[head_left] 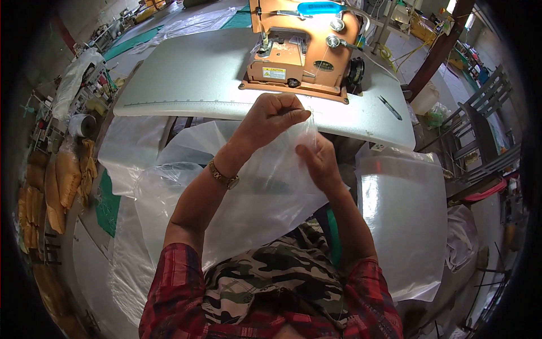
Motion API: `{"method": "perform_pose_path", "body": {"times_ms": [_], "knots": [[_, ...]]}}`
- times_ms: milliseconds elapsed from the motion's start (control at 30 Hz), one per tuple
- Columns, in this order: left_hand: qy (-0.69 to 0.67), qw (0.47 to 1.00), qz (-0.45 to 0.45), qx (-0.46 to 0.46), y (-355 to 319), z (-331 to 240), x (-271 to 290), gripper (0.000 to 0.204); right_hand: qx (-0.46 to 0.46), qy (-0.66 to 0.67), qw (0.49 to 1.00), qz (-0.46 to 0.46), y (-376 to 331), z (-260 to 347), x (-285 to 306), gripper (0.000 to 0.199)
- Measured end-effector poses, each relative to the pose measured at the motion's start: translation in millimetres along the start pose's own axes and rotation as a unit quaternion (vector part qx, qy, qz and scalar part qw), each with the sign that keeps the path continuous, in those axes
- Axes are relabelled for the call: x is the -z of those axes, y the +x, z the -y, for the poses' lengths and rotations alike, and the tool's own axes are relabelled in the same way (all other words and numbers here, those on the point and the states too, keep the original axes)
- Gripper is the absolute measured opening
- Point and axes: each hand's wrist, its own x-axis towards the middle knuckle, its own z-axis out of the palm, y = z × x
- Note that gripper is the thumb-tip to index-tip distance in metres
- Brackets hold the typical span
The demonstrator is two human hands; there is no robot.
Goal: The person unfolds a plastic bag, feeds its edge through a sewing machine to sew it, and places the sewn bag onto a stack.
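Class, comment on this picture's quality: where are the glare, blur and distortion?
Head view: glare whitens the tabletop near the orange sewing machine; head view: the right hand looks blurred, the left hand sharper; head view: fisheye distortion bows the tabletop's front edge.

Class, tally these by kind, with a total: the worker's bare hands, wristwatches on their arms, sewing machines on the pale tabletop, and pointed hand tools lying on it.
Bare hands: 2 (left hand and right hand, at the clear plastic)
Wristwatches: 1
Sewing machines: 1
Pointed hand tools: 1
Total: 5
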Motion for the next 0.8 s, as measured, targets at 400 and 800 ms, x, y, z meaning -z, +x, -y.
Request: {"method": "perform_pose_path", "body": {"times_ms": [400,800], "knots": [[0.036,0.999,0.017,-0.032,5.7,-11.2,-4.4,0.019,-0.088,0.15,0.975,0.137,31.3,-2.6,28.4,0.041],[0.072,0.995,-0.034,-0.06,3.1,-4.5,-3.9,0.02,-0.043,-0.076,0.996,0.01,10.2,24.1,27.0,0.029]]}}
